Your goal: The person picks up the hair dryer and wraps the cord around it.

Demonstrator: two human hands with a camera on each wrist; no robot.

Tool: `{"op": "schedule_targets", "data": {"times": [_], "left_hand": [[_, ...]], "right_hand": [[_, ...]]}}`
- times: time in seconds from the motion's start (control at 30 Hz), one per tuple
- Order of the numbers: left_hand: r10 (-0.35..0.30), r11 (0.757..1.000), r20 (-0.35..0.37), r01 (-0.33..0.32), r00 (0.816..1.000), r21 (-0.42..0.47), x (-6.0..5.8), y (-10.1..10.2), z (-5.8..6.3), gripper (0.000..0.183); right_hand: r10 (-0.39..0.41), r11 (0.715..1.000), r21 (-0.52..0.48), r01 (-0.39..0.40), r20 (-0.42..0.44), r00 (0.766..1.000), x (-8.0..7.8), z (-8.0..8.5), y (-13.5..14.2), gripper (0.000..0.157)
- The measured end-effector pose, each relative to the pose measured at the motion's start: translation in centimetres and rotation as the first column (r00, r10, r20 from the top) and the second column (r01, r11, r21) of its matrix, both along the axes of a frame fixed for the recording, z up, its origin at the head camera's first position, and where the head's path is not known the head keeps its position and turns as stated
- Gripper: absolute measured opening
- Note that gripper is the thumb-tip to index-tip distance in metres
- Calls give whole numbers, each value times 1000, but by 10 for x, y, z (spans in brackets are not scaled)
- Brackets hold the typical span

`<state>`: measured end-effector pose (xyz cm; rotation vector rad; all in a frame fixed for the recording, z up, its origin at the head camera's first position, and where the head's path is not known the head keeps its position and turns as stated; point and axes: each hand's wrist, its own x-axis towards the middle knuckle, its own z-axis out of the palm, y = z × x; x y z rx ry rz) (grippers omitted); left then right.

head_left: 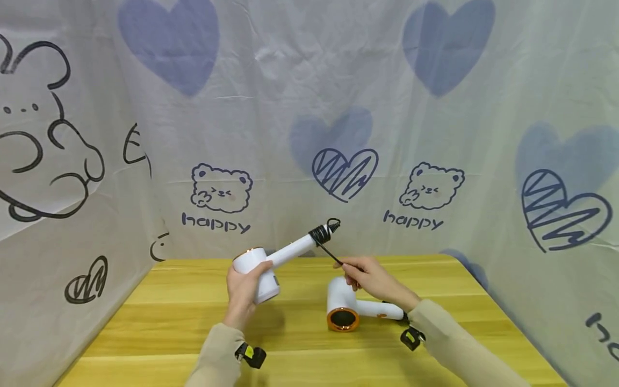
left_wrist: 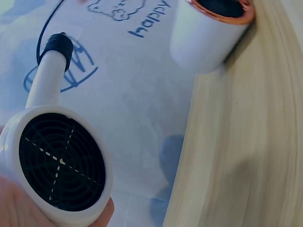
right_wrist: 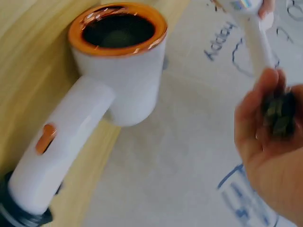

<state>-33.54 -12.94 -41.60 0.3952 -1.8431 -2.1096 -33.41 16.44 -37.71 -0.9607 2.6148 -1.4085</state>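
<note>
A white hair dryer (head_left: 292,251) is held up over the table by my left hand (head_left: 240,290), which grips its barrel with the thumb across the side. Its handle slants up to the right, with black cord (head_left: 319,235) coiled around the handle's end. In the left wrist view, the round black grille (left_wrist: 61,161) of this dryer shows. My right hand (head_left: 374,279) pinches a stretch of cord that runs down from the coil. A dark, blurred lump (right_wrist: 279,116) sits in its fingers in the right wrist view; I cannot tell what it is.
Below my right hand, a second white hair dryer (head_left: 379,309) lies on the yellow wooden table (head_left: 169,322), its orange-rimmed opening facing me and its handle pointing right. Printed white cloth (head_left: 275,134) hangs behind the table and along both sides.
</note>
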Motion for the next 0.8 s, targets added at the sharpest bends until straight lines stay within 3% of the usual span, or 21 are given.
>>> {"op": "schedule_targets", "data": {"times": [0.13, 0.3, 0.43, 0.6, 0.8], "left_hand": [[-31, 998, -4, 31, 1000, 52, -1, -4, 1, 79], [-85, 991, -12, 85, 996, 104, 0, -1, 6, 77], [-103, 987, -19, 105, 994, 119, 1, 4, 9, 74], [-143, 983, 8, 141, 990, 117, 3, 9, 8, 74], [-191, 976, 30, 186, 981, 111, 5, 18, 4, 76]], "right_hand": [[77, 995, -84, -61, 211, 974, -6, -5, 16, 33], [126, 983, -177, -50, 447, 885, -15, -5, 28, 38], [105, 987, -161, -19, 539, 836, -20, -3, 35, 35], [64, 995, -97, -6, 610, 790, -27, -4, 39, 37], [-2, 1000, 12, -8, 636, 771, -33, -10, 37, 38]]}}
